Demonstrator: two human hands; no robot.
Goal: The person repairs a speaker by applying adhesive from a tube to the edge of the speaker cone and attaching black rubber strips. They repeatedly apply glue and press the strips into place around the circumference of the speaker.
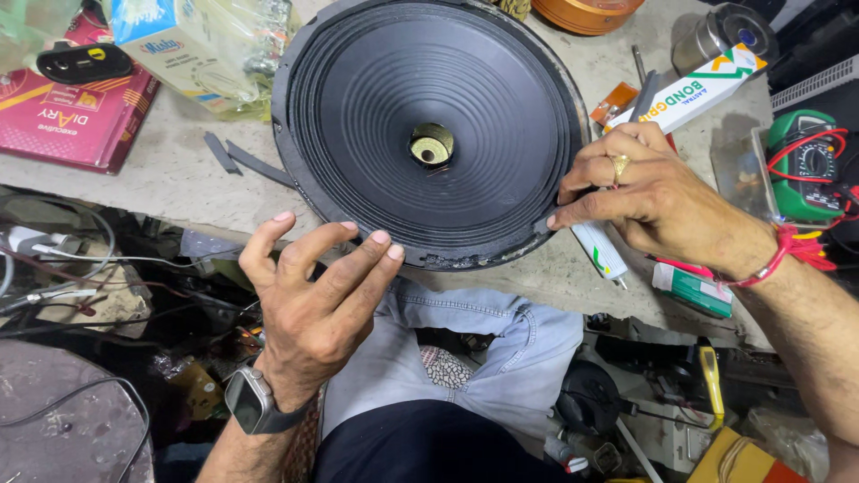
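A large black speaker cone [429, 116] lies face up on the workbench, with a brass-coloured hole [432, 145] at its centre. My left hand [309, 300] hovers open just below the cone's near rim, fingers spread, holding nothing; a watch sits on its wrist. My right hand [649, 197], with a ring and red wrist thread, is closed around a white glue tube [599, 250] at the cone's right rim, its index fingertip touching the rim.
A red diary [76, 112] and a plastic-wrapped carton [192, 49] lie at the back left. Behind my right hand are a glue box [693, 89], a green multimeter [805, 165] and a metal can [720, 36]. Black strips [237, 156] lie left of the cone. Wires and tools clutter the floor below.
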